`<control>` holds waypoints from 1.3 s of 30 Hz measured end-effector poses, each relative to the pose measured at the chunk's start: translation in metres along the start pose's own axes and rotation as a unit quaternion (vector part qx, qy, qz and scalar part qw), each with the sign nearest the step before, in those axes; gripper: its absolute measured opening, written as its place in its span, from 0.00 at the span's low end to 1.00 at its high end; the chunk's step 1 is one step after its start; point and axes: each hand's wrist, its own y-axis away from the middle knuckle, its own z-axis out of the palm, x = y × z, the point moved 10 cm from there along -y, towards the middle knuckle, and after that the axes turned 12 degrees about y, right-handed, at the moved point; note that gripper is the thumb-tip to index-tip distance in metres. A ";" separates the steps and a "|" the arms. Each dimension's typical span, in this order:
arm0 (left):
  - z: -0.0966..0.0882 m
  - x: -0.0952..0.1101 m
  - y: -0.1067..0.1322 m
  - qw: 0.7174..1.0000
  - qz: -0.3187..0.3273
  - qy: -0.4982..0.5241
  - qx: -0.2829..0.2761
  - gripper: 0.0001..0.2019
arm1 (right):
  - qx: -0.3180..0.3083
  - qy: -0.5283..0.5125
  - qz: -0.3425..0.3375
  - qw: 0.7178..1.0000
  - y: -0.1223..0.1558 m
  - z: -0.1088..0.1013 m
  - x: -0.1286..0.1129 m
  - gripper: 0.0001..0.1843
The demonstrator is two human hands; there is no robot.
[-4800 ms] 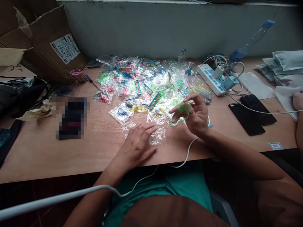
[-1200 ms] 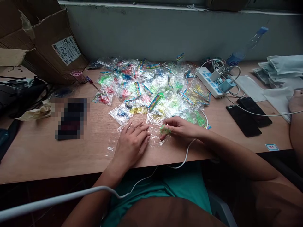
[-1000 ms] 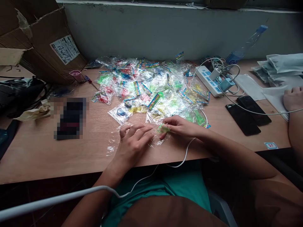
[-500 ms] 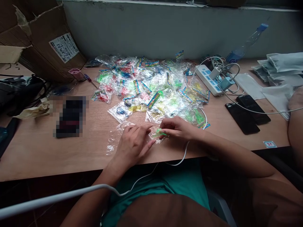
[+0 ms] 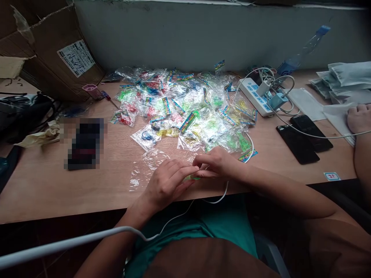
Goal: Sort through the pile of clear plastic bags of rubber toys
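My left hand (image 5: 169, 182) and my right hand (image 5: 216, 163) meet at the table's front, their fingertips touching. A small green rubbery toy (image 5: 192, 177) shows only as a sliver beneath my fingers, and the rest of it is hidden. My right fingers press down on it. A loose clear plastic bag (image 5: 152, 159) lies just beyond my left hand, which partly covers it. Behind both hands spreads a heap of clear packets (image 5: 185, 104) with colourful header cards and toys inside.
A white power strip (image 5: 256, 96) with chargers and tangled cables sits right of the heap, near two black phones (image 5: 298, 144). A co-worker's hand (image 5: 359, 119) rests at the right edge. A cardboard box (image 5: 49, 50) and a screwdriver (image 5: 108, 99) stand at the back left.
My hands have come closer together and moved toward the table's front. The green toy has slipped mostly under my fingers. The co-worker's hand now shows more fully at the right edge.
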 end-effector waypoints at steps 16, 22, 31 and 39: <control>-0.005 -0.011 0.003 0.980 -0.094 0.176 -0.005 0.06 | -0.039 -0.019 0.026 0.999 0.002 0.004 0.004 0.22; -0.011 -0.014 0.005 0.967 -0.106 0.228 0.036 0.06 | -0.005 -0.005 0.021 1.000 0.000 -0.007 0.002 0.24; -0.045 -0.061 -0.004 0.918 -0.220 0.292 0.157 0.10 | 0.009 -0.049 0.013 0.999 -0.001 -0.012 0.012 0.25; -0.020 -0.098 -0.039 0.873 -0.291 0.386 0.063 0.12 | 0.021 -0.242 0.097 0.965 -0.005 -0.031 0.037 0.24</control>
